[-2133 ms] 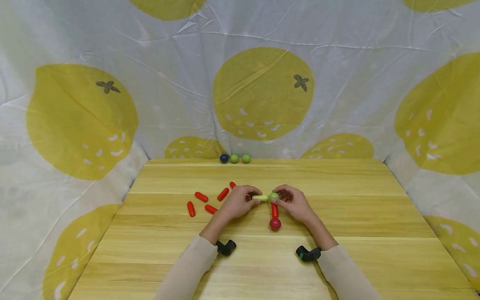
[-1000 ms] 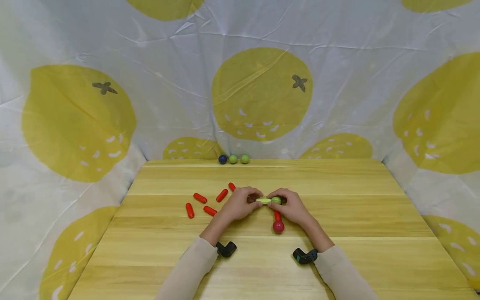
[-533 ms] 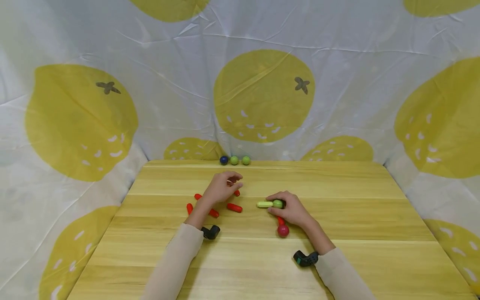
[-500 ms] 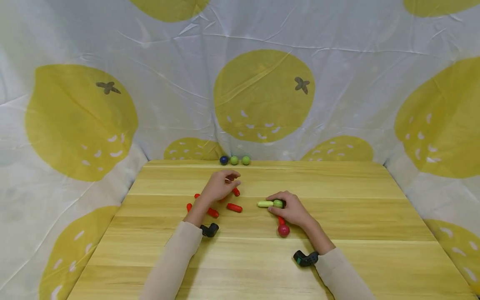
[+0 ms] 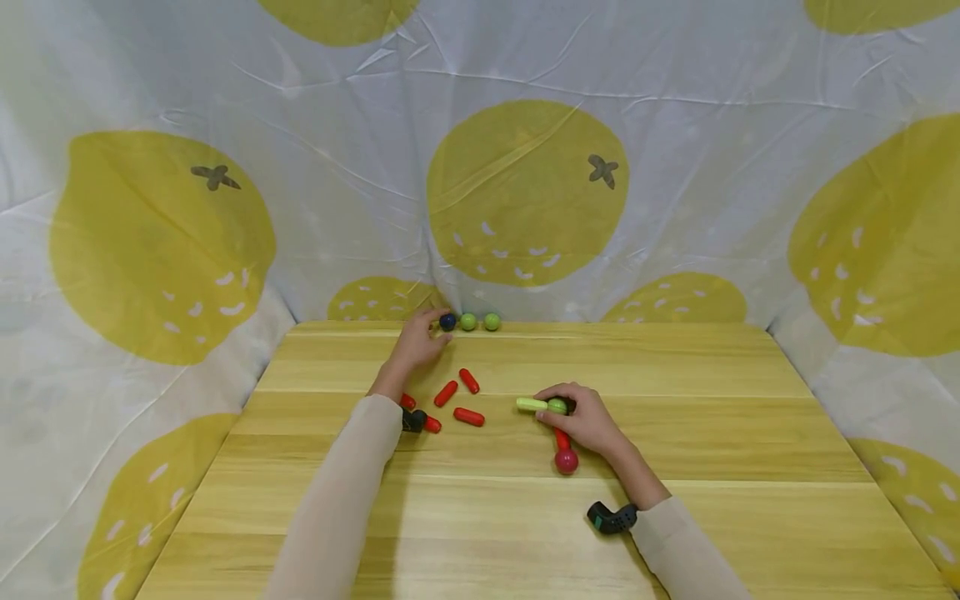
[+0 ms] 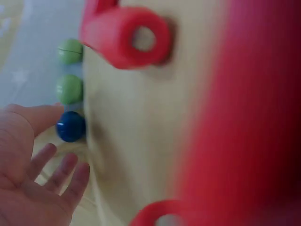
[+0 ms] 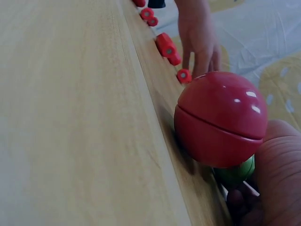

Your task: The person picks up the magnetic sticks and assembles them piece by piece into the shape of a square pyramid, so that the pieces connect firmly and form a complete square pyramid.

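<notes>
My left hand (image 5: 422, 342) reaches to the table's back edge, fingers spread around the dark blue ball (image 5: 447, 322). In the left wrist view, thumb and fingers are apart beside the blue ball (image 6: 71, 126); whether the thumb touches it I cannot tell. My right hand (image 5: 588, 417) holds a joined toy piece by its green ball (image 5: 557, 407), between thumb and fingers. A yellow-green rod (image 5: 531, 404) sticks out left from that ball, and a red rod (image 5: 562, 439) runs toward me to a larger red ball (image 5: 566, 461), which hides much of the right wrist view.
Two light green balls (image 5: 480, 322) sit right of the blue one. Several loose red rods (image 5: 468, 416) with metal-looking round ends lie left of centre, some under my left forearm. A lemon-print cloth (image 5: 525, 192) hangs behind the wooden table (image 5: 675, 533).
My left hand has let go of the yellow-green rod and moved left and back to the blue ball. My right hand has shifted slightly right and toward me with the joined piece.
</notes>
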Demonstrator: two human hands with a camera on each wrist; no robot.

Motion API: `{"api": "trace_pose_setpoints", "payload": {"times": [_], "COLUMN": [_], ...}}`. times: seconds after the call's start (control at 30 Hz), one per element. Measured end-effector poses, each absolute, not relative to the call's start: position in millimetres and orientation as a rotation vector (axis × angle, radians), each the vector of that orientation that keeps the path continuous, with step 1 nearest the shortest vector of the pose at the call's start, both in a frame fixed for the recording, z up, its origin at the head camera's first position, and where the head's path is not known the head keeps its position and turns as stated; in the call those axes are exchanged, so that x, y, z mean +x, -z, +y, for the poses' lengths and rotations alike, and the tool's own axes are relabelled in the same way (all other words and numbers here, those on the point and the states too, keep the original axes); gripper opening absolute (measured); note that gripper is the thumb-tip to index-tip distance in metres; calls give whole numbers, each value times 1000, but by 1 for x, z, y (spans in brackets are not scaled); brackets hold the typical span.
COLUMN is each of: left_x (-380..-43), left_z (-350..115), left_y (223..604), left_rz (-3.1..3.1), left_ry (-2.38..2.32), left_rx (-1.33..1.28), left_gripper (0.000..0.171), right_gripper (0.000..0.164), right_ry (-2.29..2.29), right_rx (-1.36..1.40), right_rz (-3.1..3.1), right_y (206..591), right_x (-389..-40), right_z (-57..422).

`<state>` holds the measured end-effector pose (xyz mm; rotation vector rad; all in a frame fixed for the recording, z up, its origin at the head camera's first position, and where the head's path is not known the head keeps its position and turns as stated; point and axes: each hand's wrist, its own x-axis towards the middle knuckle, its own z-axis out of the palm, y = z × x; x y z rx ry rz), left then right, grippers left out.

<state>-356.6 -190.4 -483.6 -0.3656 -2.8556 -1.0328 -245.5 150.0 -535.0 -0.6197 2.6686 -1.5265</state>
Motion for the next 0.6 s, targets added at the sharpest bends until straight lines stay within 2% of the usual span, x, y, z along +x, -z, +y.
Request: {"api": "trace_pose_setpoints", "payload": {"times": [0.23,0.5,0.6], "left_x": [-356,-354,-353], "left_z": [-189,-187,-187], "left_y": [492,488,485], "left_rz": [-2854,-2860,-2898], "left_ry": [995,1106,1087], "left_rx": [-415,-220,-209], "left_gripper": [53,28,35], "right_gripper": [23,22,21], "right_ry": [1506,1517,1519], "right_rx": [-624,-643,-643], "right_rz": [2671,2672,2668], "right_y": [534,534,535], "right_x": [-244,-246,-246], "right_z": [150,151,151]}}
